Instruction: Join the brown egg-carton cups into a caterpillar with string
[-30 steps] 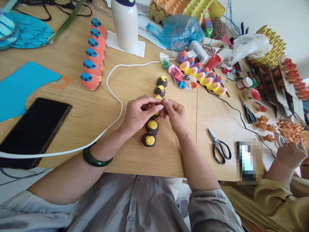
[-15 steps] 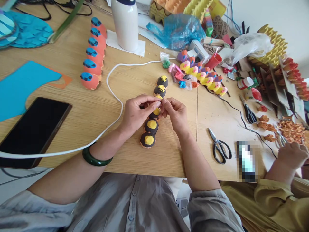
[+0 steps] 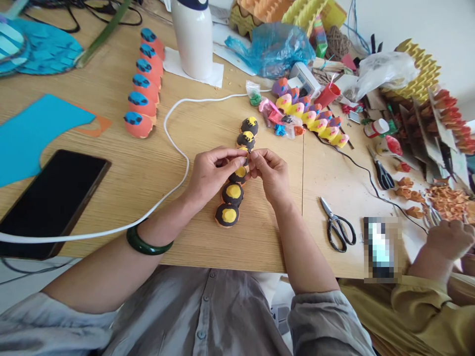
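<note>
A row of egg-carton cups (image 3: 232, 194), covered in black with yellow patches on top, runs away from me across the table. The two farthest cups also carry small black bits on their yellow. Over the middle of the row, my left hand (image 3: 211, 173) pinches thumb to forefinger. Close against it, my right hand (image 3: 270, 173) pinches too, fingertips nearly meeting the left ones. Something tiny and dark seems to sit between the fingertips, too small to name. My hands partly hide the cups beneath them.
Scissors (image 3: 337, 225) lie to the right, near a co-worker's hand (image 3: 451, 240). On the left are a phone (image 3: 55, 198), a white cable (image 3: 166, 118) and an orange egg-carton row (image 3: 143, 104). A white bottle (image 3: 193, 42) stands behind; yellow-pink cups (image 3: 309, 117) lie back right.
My right fingertips have drawn very slightly away from the left ones. The black and yellow row stays in place.
</note>
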`<act>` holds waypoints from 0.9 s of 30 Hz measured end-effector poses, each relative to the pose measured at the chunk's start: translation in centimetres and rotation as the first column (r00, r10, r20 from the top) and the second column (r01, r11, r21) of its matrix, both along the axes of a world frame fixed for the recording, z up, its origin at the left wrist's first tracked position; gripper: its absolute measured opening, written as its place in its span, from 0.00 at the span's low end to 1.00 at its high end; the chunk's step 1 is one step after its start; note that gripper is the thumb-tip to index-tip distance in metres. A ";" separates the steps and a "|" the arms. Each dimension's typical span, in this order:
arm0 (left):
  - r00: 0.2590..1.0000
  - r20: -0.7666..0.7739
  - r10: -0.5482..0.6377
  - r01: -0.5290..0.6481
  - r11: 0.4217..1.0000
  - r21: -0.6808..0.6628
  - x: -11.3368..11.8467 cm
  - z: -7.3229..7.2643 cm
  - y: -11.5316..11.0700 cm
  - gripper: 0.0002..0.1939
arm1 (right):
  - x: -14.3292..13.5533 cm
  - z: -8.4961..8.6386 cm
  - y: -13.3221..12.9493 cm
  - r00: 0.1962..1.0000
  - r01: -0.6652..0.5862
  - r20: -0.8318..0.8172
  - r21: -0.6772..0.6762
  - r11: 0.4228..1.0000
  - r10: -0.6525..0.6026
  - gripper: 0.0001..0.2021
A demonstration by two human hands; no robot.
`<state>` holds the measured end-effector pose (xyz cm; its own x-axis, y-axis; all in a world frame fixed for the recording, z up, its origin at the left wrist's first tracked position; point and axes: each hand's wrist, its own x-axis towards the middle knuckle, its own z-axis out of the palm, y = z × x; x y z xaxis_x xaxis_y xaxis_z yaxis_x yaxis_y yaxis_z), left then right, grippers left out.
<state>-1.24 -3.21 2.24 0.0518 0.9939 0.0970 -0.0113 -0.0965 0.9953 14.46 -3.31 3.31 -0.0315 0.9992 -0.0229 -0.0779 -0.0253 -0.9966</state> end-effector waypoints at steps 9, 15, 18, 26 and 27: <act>0.997 0.074 0.004 -0.001 0.999 -0.043 0.1 0.0 -0.1 0.10 | -0.2 0.0 0.0 0.998 -0.055 -0.011 -0.037 0.998 0.054 0.23; 0.997 0.069 0.044 -0.039 0.997 -0.073 0.1 0.5 -0.1 0.10 | -0.1 -0.2 0.0 0.997 -0.061 -0.060 -0.075 0.995 0.057 0.28; 0.996 0.052 0.069 -0.064 0.995 -0.076 0.0 0.4 0.0 0.12 | -0.1 -0.2 0.0 0.998 -0.053 -0.036 -0.093 0.994 0.050 0.29; 0.998 0.060 0.004 -0.002 0.999 -0.042 0.0 -0.2 0.1 0.12 | -0.1 0.0 -0.1 0.999 -0.023 -0.031 -0.064 0.998 0.021 0.27; 0.998 0.056 0.000 0.002 0.999 -0.039 0.0 -0.2 0.1 0.12 | -0.2 0.0 -0.1 1.000 -0.018 -0.023 -0.061 0.998 0.017 0.27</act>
<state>-1.20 -3.08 1.99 0.0484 0.9970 0.0608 -0.0671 -0.0575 0.9961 14.31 -3.37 3.34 -0.0502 0.9952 -0.0835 -0.0989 -0.0882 -0.9912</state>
